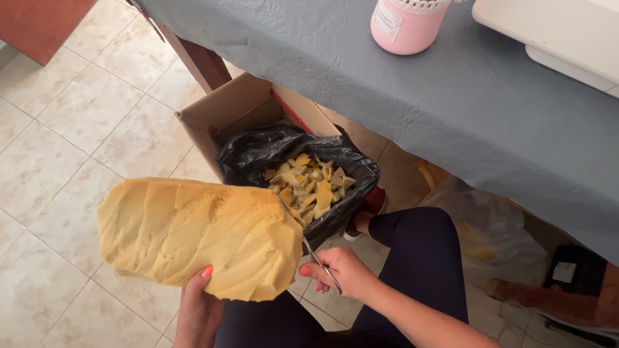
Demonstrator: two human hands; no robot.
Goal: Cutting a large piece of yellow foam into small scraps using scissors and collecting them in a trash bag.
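Note:
My left hand (196,306) holds up a big yellow foam slab (193,235) from below, thumb on its lower edge. My right hand (342,270) grips metal scissors (314,258), whose blades run up along the slab's right edge; the tips are hidden by the foam. Just beyond stands a black plastic bag (258,151) filled with several small yellow foam pieces (309,183). The bag sits inside a cardboard box (222,113) on the tiled floor.
A table under a grey cloth (451,96) spans the top right, with a pink jar (406,26) and a white tray (561,38) on it. A clear plastic bag (490,225) lies under the table. My dark-clad legs (419,258) are below.

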